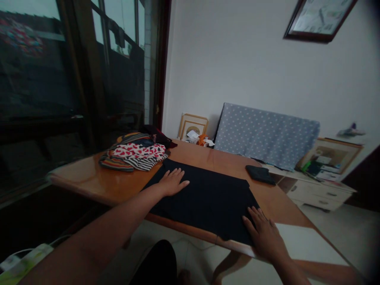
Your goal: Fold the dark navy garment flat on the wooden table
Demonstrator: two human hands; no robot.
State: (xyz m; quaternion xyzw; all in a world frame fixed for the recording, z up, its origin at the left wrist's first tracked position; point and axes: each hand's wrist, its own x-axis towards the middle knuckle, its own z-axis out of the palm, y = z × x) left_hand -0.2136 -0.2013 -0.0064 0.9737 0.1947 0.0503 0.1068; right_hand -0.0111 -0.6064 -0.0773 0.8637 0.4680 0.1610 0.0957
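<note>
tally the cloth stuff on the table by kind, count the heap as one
Dark cloth spread flat: 1
Folded dark cloth: 1
Heap of mixed patterned and dark cloth: 1
Total: 3

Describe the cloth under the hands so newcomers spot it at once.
On the wooden table, look right of the patterned clothes pile. A dark cloth lies along the near edge, left hand on top, right hand at its right edge. Unlike the small folded dark bundle farther right, it is large and spread flat.
</note>
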